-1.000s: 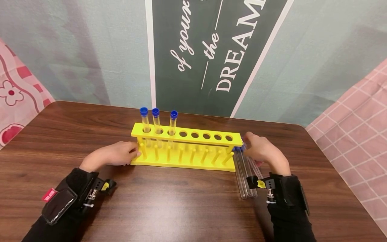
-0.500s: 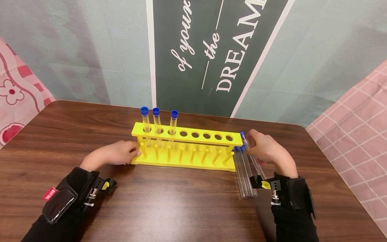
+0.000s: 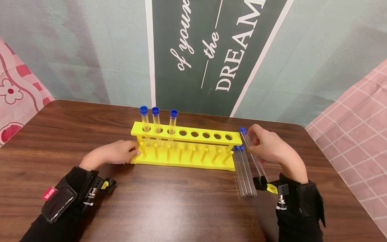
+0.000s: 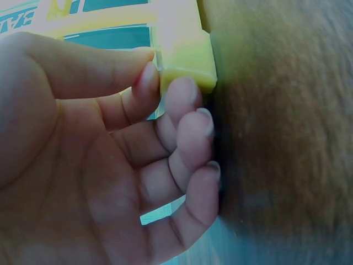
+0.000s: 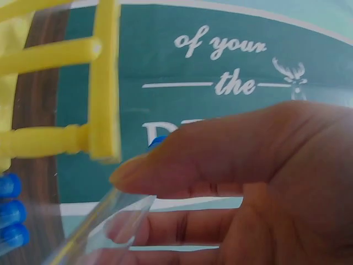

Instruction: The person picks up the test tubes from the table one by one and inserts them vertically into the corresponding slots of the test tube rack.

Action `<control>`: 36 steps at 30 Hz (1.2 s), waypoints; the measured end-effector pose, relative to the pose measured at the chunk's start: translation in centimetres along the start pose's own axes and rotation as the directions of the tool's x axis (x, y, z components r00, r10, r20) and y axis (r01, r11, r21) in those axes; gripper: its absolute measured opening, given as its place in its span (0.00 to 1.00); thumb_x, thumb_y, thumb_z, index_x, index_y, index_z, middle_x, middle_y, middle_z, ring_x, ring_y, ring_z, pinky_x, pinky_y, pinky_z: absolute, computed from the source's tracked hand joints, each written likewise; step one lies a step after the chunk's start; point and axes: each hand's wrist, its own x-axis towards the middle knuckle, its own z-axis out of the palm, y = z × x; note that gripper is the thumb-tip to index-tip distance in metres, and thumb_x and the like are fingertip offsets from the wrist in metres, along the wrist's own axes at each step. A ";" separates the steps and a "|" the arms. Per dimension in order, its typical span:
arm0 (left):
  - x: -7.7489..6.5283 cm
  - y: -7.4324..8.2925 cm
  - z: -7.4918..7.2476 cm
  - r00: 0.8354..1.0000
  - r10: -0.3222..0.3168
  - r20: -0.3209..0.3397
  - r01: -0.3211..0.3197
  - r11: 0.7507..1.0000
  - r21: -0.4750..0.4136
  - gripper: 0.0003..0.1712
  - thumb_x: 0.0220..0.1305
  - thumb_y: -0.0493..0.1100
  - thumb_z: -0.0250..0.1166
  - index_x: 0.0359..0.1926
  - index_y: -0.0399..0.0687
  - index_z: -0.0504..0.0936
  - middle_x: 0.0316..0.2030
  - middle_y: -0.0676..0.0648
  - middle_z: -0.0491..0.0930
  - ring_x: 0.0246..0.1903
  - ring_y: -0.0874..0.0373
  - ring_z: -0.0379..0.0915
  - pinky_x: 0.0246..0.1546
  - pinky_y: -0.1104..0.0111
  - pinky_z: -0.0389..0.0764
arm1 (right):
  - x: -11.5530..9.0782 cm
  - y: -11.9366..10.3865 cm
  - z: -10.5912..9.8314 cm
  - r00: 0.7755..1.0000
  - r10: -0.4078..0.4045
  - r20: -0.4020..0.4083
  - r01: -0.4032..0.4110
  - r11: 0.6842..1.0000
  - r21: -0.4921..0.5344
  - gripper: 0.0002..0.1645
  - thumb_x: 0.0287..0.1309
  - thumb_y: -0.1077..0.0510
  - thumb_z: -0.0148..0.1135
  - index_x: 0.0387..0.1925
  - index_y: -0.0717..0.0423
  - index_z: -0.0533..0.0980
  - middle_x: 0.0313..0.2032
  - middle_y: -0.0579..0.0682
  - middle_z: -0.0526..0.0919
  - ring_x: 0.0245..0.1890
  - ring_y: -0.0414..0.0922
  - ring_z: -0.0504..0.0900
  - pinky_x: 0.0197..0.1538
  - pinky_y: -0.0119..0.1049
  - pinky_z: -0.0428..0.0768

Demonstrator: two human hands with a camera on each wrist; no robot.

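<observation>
A yellow test tube rack (image 3: pixel 184 162) stands upright on the table. Three blue-capped clear test tubes (image 3: pixel 172 122) sit in holes toward its left end. My left hand (image 3: pixel 116 153) pinches the rack's left end at the base, thumb and index finger meeting at the yellow corner (image 4: pixel 187 72) in the left wrist view. My right hand (image 3: pixel 270 146) holds another test tube (image 3: pixel 258 166) between thumb and fingers, its blue cap (image 3: pixel 243 130) pointing up and away. In the right wrist view the thumb (image 5: pixel 143 171) lies across this tube, hiding its upper part.
Three more capped test tubes (image 3: pixel 244 174) lie side by side on the wooden table (image 3: pixel 169 208), close by the rack's right end. Bare holes (image 3: pixel 206 135) run along the rack's right part, with pegs in front. A printed cloth (image 3: pixel 121 50) hangs behind the table.
My right hand has drawn the test tube up and to the right, apart from the tubes on the table. My left hand stays at the rack's left end.
</observation>
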 end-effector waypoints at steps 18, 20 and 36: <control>0.0 0.0 0.1 1.000 0.000 -0.001 0.000 1.000 0.008 0.12 0.69 0.40 0.49 0.27 0.42 0.69 0.18 0.50 0.69 0.17 0.59 0.63 0.21 0.68 0.66 | -0.7 -2.8 0.7 0.974 -0.224 -0.010 0.224 0.968 0.117 0.21 0.53 0.67 0.58 0.47 0.61 0.62 0.26 0.49 0.74 0.16 0.43 0.74 0.25 0.36 0.75; 0.0 0.0 0.1 1.000 -0.001 -0.001 0.001 1.000 0.005 0.12 0.69 0.40 0.49 0.27 0.42 0.69 0.18 0.50 0.69 0.17 0.59 0.63 0.21 0.68 0.66 | -0.6 -3.1 0.9 0.969 -0.246 -0.003 0.244 0.956 0.164 0.21 0.53 0.68 0.58 0.47 0.61 0.62 0.28 0.51 0.74 0.18 0.44 0.75 0.25 0.37 0.76; 0.1 -0.1 0.1 1.000 -0.005 -0.005 0.005 1.000 0.006 0.11 0.69 0.40 0.49 0.28 0.41 0.69 0.19 0.49 0.69 0.18 0.59 0.63 0.21 0.68 0.66 | 0.5 -5.0 3.2 0.867 -0.498 0.006 0.467 0.818 0.335 0.19 0.50 0.74 0.59 0.41 0.63 0.63 0.27 0.50 0.72 0.28 0.44 0.76 0.31 0.35 0.77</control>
